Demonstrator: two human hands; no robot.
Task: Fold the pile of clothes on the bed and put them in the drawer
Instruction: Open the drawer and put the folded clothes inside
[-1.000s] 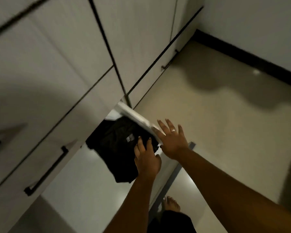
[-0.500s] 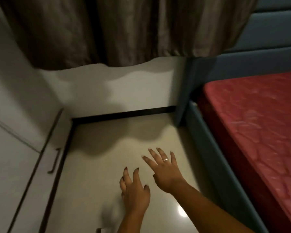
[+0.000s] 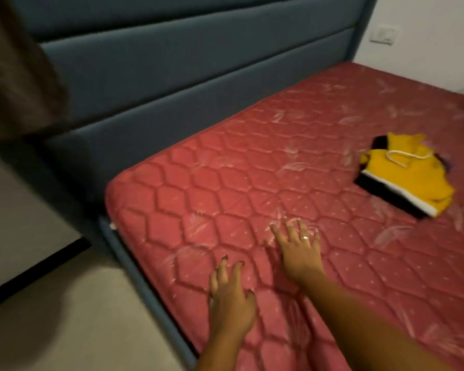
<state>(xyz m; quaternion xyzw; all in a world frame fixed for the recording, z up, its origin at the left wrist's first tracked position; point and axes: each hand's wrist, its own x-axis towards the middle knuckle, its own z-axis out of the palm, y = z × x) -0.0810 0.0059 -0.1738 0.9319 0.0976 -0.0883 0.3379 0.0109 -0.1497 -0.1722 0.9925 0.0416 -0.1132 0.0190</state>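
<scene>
Mattress (image 3: 225,167): red quilted cloth, hexagon stitching, pale leaf print, light sheen on top. Headboard (image 3: 198,62): blue-grey upholstery cloth, matt, padded in smooth horizontal bands; side rail (image 3: 145,287) looks like the same cloth. Yellow garment (image 3: 413,180): soft matt cloth with a white band and a black panel; thin white cord (image 3: 397,158) on it. Floor (image 3: 78,317): smooth beige, faint gloss. Curtain (image 3: 14,84): brown cloth, matt, blurred. Wall (image 3: 439,36): matt white. Switch plate (image 3: 383,34): white plastic. Ring (image 3: 304,238) on right hand (image 3: 300,253): shiny metal.

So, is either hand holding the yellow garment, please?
No, the left hand and right hand are open and empty, while the yellow garment lies apart on the mattress.
</scene>
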